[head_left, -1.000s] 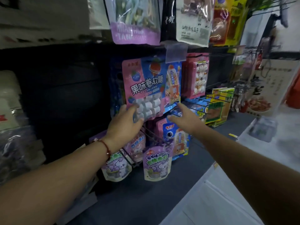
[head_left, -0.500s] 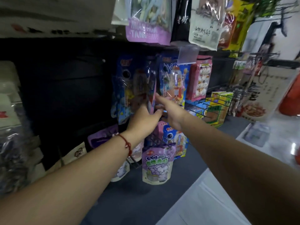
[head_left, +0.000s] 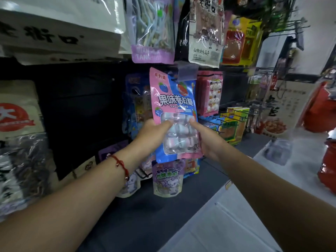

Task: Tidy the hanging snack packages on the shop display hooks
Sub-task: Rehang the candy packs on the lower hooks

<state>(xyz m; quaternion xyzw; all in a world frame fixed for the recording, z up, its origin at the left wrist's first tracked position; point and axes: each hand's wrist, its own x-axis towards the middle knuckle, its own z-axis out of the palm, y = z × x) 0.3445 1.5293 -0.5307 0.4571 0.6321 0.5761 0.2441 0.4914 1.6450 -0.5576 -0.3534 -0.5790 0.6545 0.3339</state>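
Gripping one pink-and-blue candy package (head_left: 174, 113), two hands: left hand (head_left: 154, 133), right hand (head_left: 207, 140).

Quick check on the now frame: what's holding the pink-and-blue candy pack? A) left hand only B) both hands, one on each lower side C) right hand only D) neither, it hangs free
B: the left hand and the right hand each pinch a lower side of the pink-and-blue candy pack, thumbs lying on its clear window.
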